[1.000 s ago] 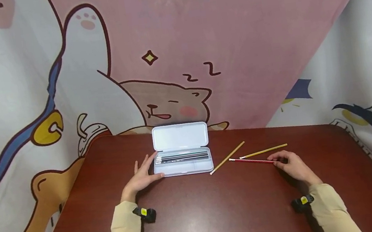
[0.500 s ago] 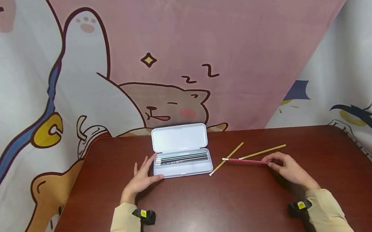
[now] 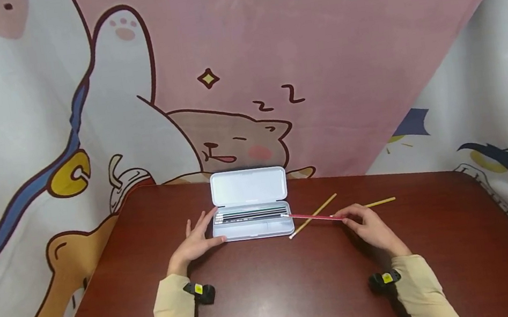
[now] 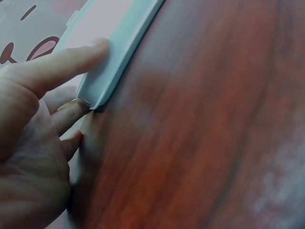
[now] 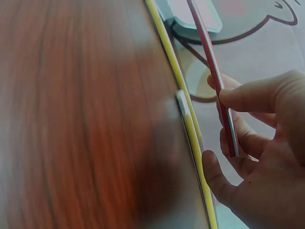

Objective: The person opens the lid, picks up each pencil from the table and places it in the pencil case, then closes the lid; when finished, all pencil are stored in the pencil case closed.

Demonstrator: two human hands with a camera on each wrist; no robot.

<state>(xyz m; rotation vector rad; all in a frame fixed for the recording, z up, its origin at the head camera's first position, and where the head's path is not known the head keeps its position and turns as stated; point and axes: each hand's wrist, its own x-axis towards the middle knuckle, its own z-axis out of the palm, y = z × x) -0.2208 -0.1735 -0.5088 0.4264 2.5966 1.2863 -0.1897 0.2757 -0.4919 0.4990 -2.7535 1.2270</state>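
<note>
An open white pencil case (image 3: 245,234) stands on the table with several dark pencils (image 3: 252,215) lying in its rear compartment. My left hand (image 3: 193,249) holds the case's left end, thumb at the front edge and index finger at the back corner. In the left wrist view the thumb (image 4: 71,64) lies on the case (image 4: 114,57). Between thumb and fingers, my right hand (image 3: 369,226) pinches a red pencil (image 3: 313,217) near its right end. The pencil's white eraser end reaches over the case's right rim. In the right wrist view the red pencil (image 5: 212,62) is raised above the table.
Two yellow pencils lie to the right of the case: one slanted yellow pencil (image 3: 324,204) beneath the red one, another yellow pencil (image 3: 382,201) partly behind my right hand. A printed cloth (image 3: 342,59) hangs behind the brown table (image 3: 272,286).
My right hand has lifted the red pencil off the table and moved left, bringing its eraser end over the case. My left hand stays at the case.
</note>
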